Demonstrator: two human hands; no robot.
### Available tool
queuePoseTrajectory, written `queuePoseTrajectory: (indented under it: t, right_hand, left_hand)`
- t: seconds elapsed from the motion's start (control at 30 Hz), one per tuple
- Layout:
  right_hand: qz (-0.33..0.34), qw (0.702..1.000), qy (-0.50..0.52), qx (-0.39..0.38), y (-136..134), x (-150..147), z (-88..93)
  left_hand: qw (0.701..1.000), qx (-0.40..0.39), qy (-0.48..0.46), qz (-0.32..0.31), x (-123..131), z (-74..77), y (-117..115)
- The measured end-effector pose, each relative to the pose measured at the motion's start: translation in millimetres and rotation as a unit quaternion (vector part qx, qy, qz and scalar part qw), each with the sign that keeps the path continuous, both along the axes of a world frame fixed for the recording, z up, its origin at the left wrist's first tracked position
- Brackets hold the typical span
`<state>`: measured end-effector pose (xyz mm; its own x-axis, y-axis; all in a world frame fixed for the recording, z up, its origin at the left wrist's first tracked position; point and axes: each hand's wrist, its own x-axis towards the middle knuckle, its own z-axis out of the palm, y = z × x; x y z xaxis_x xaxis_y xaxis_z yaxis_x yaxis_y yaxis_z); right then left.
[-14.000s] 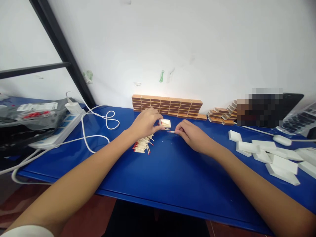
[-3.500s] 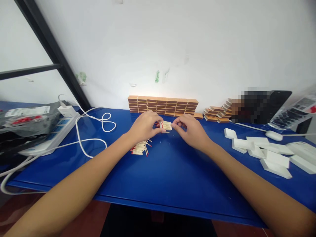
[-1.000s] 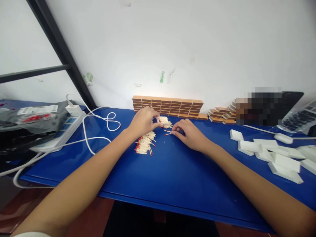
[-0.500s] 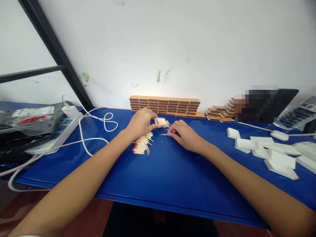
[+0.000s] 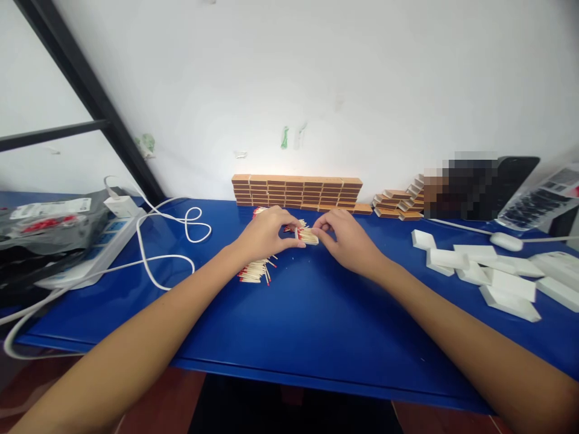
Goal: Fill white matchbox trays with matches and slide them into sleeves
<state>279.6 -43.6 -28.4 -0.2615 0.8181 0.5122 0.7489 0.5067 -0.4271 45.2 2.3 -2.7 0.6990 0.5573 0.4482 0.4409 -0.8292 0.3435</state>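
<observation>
My left hand (image 5: 266, 232) grips a small white matchbox tray (image 5: 311, 242) between thumb and fingers, just above the blue tabletop. Red-tipped matches (image 5: 307, 233) fill the tray, their heads toward my left hand. At the tray's right end, my right hand (image 5: 339, 232) is closed in a pinch at the pale match ends; its fingertips partly hide the match there. A loose pile of matches (image 5: 256, 271) lies by my left wrist, partly covered by it. More matches (image 5: 289, 225) lie behind the tray.
Brown-sided matchbox sleeves (image 5: 296, 191) stand stacked along the wall. More sleeves (image 5: 398, 204) are heaped farther right. White empty trays (image 5: 509, 286) lie scattered at the right. A power strip (image 5: 97, 247), white cables (image 5: 142, 253) and a grey plastic bag (image 5: 81, 226) occupy the left.
The tray has come nearer and to the right in my left hand. My right hand, which pinched a match off the tabletop, is now up at the tray's right end.
</observation>
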Motion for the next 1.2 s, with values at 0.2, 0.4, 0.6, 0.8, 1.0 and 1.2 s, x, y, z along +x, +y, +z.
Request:
queuePoseTrajectory:
  t: [0.2,0.4,0.6,0.8,1.0,1.2]
  right_hand:
    - [0.017,1.0,-0.005,0.017,-1.2,1.7,4.7]
    - [0.014,1.0,-0.006,0.015,2.1,7.8,4.9]
    - [0.036,0.999,-0.004,0.013,2.4,5.6,1.2]
    - [0.001,1.0,0.014,0.019,10.6,12.6,-3.5]
    - [0.027,0.998,-0.03,-0.042,18.9,17.7,-17.9]
    - [-0.009,0.999,-0.016,-0.038,30.1,1.0,-22.4]
  left_hand:
    - [1.0,-0.014,-0.011,-0.002,0.9,0.2,-1.2]
    - [0.999,-0.017,-0.035,0.017,-0.2,2.6,-0.6]
    - [1.0,-0.007,-0.012,-0.002,0.5,1.9,-2.0]
    - [0.994,0.04,-0.025,0.1,-11.6,2.5,14.0]
    - [0.99,0.047,-0.009,0.133,-19.0,0.7,24.1]
    - [0.99,0.058,0.003,0.126,-14.6,1.4,16.7]
